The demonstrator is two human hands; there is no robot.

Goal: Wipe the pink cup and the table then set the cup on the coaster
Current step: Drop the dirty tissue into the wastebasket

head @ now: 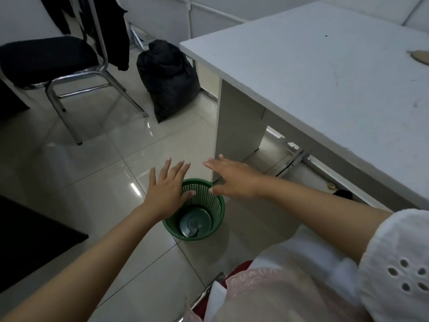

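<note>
1. Head view, task's things: the pink cup does not appear anywhere in the frame, so its place cannot be told. A tan disc, judged to be the coaster (pixel 421 57), lies on the table (pixel 313 73) at the upper right and is cut by the frame's right edge.
2. Table: the white top fills the upper right, and its near edge runs on a slant from upper centre down to the lower right. A few dark specks and faint streaks mark the surface.
3. Governing relation: the table and coaster lie up and to the right of both hands, well apart from them. The right hand (pixel 234 180) is the nearer, just beside the table's leg panel.
4. Hands: both hover palm down with fingers spread flat. The right hand holds nothing, and the left hand (pixel 166 194) likewise holds nothing.
5. Below the hands: a green mesh wastebasket (pixel 217 205) stands on the tiled floor at lower centre, with something grey at its bottom.
6. Surroundings: a black chair (pixel 46 54) stands at the upper left, with a black bag (pixel 167 77) on the floor beside it.
</note>
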